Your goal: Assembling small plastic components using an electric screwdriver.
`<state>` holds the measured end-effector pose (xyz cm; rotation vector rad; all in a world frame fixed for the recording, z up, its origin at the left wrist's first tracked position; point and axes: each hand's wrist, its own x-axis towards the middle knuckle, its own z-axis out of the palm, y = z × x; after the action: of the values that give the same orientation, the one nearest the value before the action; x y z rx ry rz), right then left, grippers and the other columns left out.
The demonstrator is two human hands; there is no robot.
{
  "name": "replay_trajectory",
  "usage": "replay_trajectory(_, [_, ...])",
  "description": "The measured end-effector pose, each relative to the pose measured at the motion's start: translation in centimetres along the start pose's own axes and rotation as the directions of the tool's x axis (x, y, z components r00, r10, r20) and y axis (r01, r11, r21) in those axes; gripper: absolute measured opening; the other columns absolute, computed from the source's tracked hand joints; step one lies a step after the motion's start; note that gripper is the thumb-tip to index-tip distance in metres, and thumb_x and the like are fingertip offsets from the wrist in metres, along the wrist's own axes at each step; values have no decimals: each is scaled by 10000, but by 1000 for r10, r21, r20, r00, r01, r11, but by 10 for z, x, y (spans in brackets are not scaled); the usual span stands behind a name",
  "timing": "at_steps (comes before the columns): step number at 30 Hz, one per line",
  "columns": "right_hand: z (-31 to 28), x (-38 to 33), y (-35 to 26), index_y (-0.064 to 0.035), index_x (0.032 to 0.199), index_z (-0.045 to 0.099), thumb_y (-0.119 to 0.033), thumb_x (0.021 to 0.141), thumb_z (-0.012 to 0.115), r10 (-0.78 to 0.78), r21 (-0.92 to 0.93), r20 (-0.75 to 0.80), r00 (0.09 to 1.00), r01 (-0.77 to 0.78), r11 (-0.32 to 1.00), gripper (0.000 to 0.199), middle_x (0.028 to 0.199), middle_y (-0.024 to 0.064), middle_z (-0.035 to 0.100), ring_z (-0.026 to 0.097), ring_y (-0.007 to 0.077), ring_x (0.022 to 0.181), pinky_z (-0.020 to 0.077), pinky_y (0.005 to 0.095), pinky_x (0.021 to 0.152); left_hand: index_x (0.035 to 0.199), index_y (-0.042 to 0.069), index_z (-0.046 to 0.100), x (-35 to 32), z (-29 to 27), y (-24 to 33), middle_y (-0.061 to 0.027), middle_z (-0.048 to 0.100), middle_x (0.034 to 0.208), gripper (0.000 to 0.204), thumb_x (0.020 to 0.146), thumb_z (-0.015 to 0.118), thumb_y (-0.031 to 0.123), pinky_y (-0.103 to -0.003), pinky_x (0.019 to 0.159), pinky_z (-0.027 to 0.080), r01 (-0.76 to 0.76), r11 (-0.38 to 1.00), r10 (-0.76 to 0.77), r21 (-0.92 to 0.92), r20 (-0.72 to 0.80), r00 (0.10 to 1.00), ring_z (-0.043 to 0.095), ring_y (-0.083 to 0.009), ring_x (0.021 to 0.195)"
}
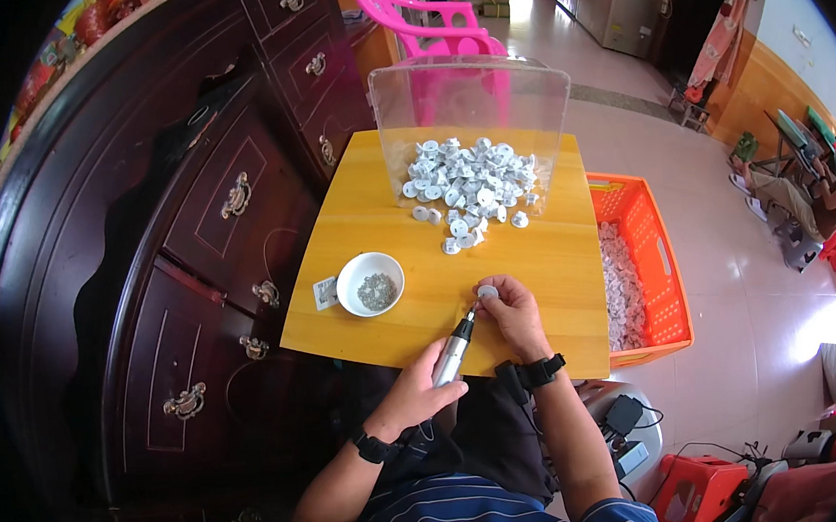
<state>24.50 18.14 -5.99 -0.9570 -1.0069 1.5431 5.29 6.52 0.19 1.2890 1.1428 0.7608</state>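
Observation:
My left hand (411, 396) is wrapped round a silver and black electric screwdriver (453, 353), whose tip points up and away from me. Between the fingertips of my right hand (518, 319) is a small round white plastic part (487, 293), with the screwdriver's tip close against it; whether they touch I cannot tell. To the left, a white bowl (369, 264) holds many tiny metal pieces (377, 292), too small to name for sure. Similar white plastic parts (475, 173) lie heaped at the far side of the yellow wooden table (346, 339).
A clear plastic bin (468, 85) stands tipped behind the heap. Right of the table, an orange crate (670, 285) holds many white parts. Dark wooden drawers (200, 214) flank the left, and a pink chair (439, 24) stands behind. Another person (830, 194) sits far right.

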Motion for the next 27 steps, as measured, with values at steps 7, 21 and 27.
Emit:
replay_trajectory(7, [4, -2, -2, -8, 1121, 642, -69, 1011, 609, -13, -17, -6, 1000, 12, 1000, 130, 1022, 22, 676, 640, 91, 853, 554, 234, 786, 1422, -20, 445, 3, -2, -2, -78, 617, 981, 658, 854, 747, 116, -319, 809, 527, -6, 999, 7, 47, -27, 1000, 608, -158, 858])
replay_trajectory(21, [1, -2, -1, -23, 1130, 631, -25, 1005, 595, -10, -69, 15, 1000, 12, 998, 131, 1070, 25, 680, 654, 102, 902, 552, 240, 823, 1410, -33, 455, 5, -1, -4, -119, 626, 1057, 658, 844, 745, 133, -341, 888, 513, -6, 999, 7, 52, -23, 1000, 624, -191, 937])
replay_trajectory(27, [0, -3, 2, -15, 1115, 640, -9, 997, 598, -14, -82, 27, 1000, 16, 997, 125, 1063, 33, 685, 665, 111, 916, 556, 251, 832, 1412, -22, 447, 2, -1, 7, -69, 612, 933, 585, 883, 675, 83, -291, 680, 519, 104, 994, -104, -31, 6, 995, 603, -132, 742])
